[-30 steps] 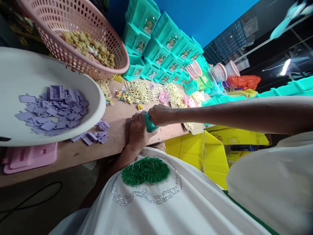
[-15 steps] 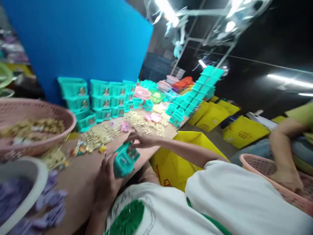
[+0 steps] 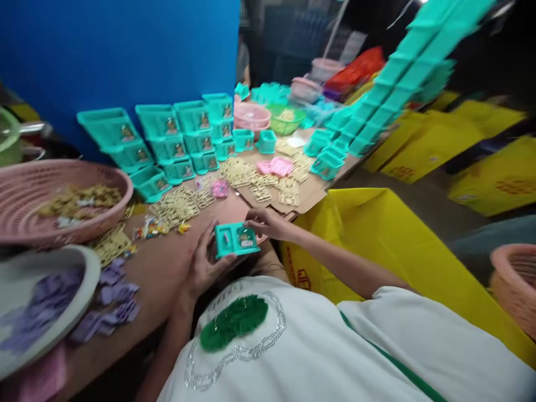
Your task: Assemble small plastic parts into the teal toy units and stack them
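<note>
From my head camera, I see the teal plastic box (image 3: 235,241) between my two hands at the near edge of the bench (image 3: 161,268), just above my lap; whether its underside rests on that edge I cannot tell. Its long axis runs left to right across me, and the side with a square recess and a clear window faces up and toward me. My left hand (image 3: 207,265) has the firmer grip: it is closed around the left end, thumb along the near lower edge, fingers behind. My right hand (image 3: 270,224) is at the opposite end, fingers bent and close together at the far right corner beside the window, so it is the nearer hand to that window; whether those fingertips pinch the box or only touch it, I cannot make out. Beyond the box, toward the bench's far edge, lie cream sprue frames (image 3: 176,207) and a small yellow piece (image 3: 183,228), with stacked teal boxes (image 3: 170,142) behind them. Toward the bench's left end sit a white basin (image 3: 91,273) of purple parts and a pink basket (image 3: 23,192). A yellow carton (image 3: 360,234) stands open off the near edge to my right.
</note>
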A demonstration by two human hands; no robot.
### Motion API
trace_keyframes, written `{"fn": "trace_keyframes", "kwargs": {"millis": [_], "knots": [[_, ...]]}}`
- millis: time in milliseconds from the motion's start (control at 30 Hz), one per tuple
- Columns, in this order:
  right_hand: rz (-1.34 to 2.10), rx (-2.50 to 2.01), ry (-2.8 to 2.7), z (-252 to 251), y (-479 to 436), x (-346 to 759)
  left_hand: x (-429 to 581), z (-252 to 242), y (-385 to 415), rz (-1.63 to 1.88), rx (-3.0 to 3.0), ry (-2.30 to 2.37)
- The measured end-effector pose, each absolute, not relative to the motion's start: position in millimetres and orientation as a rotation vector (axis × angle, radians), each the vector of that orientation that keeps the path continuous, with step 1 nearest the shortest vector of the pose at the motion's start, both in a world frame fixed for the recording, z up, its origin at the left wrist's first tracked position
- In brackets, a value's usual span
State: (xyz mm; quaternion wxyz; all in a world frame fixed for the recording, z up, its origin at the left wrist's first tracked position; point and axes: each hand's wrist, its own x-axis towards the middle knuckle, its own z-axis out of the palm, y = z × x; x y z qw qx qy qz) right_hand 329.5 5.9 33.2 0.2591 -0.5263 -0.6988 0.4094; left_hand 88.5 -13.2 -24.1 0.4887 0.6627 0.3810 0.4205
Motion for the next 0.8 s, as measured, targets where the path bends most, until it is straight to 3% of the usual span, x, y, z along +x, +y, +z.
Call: {"fn": "trace_keyframes", "kwargs": {"millis": [233,800], "knots": [[0.928,-1.46,-1.96,17.7,12.8,315.9,91.0,-6.4,-4.2,1.225,1.625,1.208],[1.04,-1.411,-1.894,11.7,25.2,317.0,72.8,20.0,27.2,0.804,1.803,1.065]]}}
